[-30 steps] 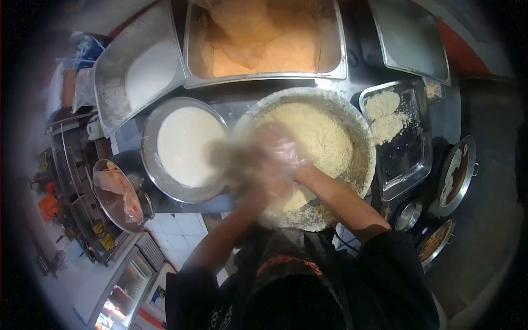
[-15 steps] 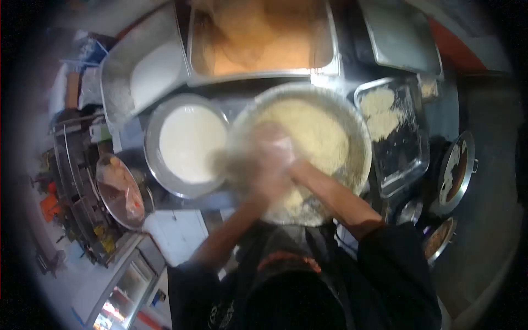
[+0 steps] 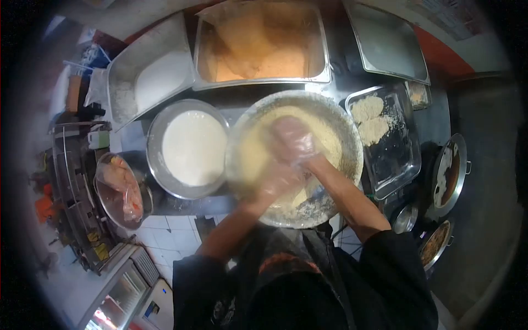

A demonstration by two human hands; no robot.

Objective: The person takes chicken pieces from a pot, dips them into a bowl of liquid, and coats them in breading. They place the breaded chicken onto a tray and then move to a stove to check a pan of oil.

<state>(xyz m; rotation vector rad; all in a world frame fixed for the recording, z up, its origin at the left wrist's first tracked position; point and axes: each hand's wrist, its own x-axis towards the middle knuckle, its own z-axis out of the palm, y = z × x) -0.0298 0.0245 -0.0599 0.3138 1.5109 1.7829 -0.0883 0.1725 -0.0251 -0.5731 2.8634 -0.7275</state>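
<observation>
Clear-gloved hands (image 3: pixel 295 138) over yellow powder (image 3: pixel 328 138) in a round metal bowl (image 3: pixel 353 157).

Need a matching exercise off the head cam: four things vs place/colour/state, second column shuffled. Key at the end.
Things:
1. right hand
2. bowl of white mix
3. pale clumps
4. rear middle pan

Place, colour or state:
A. in the shallow tray
B. orange contents
C. wrapped in clear plastic
D. just left of the big bowl of yellowish powder

Pairs: 1-C, 2-D, 3-A, 4-B
</observation>
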